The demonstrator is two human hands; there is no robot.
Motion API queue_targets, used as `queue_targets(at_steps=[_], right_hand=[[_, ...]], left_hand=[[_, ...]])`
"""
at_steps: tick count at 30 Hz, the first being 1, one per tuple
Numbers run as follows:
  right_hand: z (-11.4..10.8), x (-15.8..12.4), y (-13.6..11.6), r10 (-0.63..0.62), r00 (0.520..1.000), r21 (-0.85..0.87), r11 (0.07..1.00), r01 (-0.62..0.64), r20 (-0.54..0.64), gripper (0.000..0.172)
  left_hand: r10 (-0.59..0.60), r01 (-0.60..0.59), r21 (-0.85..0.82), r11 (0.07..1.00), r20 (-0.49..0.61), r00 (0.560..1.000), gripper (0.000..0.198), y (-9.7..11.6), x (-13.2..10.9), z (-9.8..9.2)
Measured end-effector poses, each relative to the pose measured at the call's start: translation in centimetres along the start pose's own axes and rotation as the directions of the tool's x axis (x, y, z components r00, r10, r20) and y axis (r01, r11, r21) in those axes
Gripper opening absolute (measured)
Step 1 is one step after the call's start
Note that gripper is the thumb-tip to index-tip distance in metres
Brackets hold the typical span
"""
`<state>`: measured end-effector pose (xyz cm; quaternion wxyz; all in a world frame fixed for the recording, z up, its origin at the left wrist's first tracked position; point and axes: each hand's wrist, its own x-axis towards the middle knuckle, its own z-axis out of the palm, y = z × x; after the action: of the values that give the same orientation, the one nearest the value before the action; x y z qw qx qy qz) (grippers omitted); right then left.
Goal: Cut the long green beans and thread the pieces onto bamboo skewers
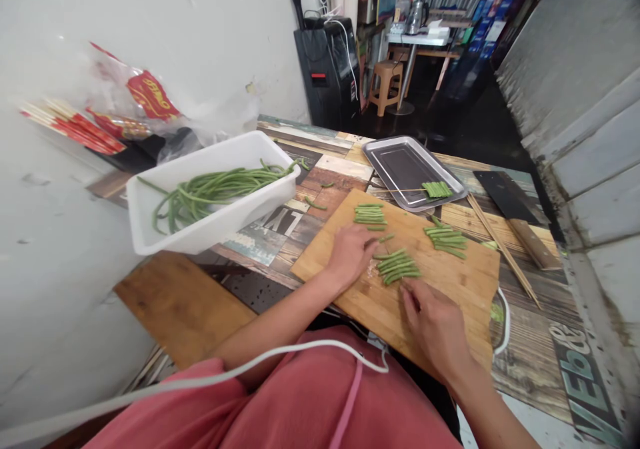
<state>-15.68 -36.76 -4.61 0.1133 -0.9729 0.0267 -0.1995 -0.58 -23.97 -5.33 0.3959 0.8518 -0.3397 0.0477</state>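
On the wooden cutting board (457, 282) lie three rows of cut green bean pieces: a far left row (369, 216), a right row (447, 239) and a near middle row (398, 266). My left hand (350, 254) is closed beside the middle row, a short green bean piece (387, 238) at its fingertips. Close to the lower end of that same row, my right hand (434, 312) has thumb and fingers pressed together; whatever is between them is hidden.
Left stands a white plastic tub (210, 232) of long green beans (220, 189). Behind the board, a metal tray (395, 162) carries skewered bean pieces (437, 190). Bamboo skewers (505, 252) and a cleaver (520, 219) lie right. A white cable (280, 350) crosses my front.
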Motion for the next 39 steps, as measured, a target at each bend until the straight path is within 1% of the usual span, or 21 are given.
queue_targets(at_steps=[3,6,11,14,17,26,32,39], right_hand=[[-0.1,-0.44,0.12,-0.034,0.999,0.068,0.997,0.035,-0.013,0.021],[-0.05,-0.61,0.18,-0.046,0.999,0.078,0.996,0.048,-0.026,0.02],[-0.01,-0.54,0.11,-0.044,0.999,0.091,0.995,0.046,-0.023,0.021],[-0.07,-0.51,0.07,-0.05,0.998,0.116,0.992,0.055,-0.042,0.02],[-0.06,-0.55,0.11,-0.063,0.996,0.114,0.991,0.069,-0.058,0.02],[0.14,-0.6,0.26,-0.067,0.996,0.086,0.994,0.072,-0.055,0.021],[0.18,-0.54,0.24,-0.075,0.996,0.085,0.993,0.079,-0.051,0.02],[0.12,-0.72,0.26,-0.071,0.996,0.084,0.994,0.076,-0.057,0.021]], left_hand=[[-0.01,0.01,0.003,1.0,0.006,1.0,0.018,-0.04,0.03,0.03],[-0.015,0.015,0.01,1.0,0.014,1.0,0.019,-0.02,0.03,-0.01],[0.019,-0.019,0.008,1.0,-0.011,1.0,0.02,-0.11,-0.03,0.05],[0.004,-0.004,0.017,1.0,-0.004,1.0,0.02,-0.14,-0.05,0.09],[-0.002,0.002,0.025,1.0,0.002,1.0,0.02,-0.11,-0.05,0.08],[0.001,-0.001,0.014,1.0,0.014,1.0,0.02,-0.05,0.08,-0.04],[0.026,-0.026,0.025,0.999,0.014,1.0,0.023,0.05,0.07,-0.12],[0.011,-0.012,0.037,0.999,0.026,1.0,0.022,-0.01,0.07,-0.06]])
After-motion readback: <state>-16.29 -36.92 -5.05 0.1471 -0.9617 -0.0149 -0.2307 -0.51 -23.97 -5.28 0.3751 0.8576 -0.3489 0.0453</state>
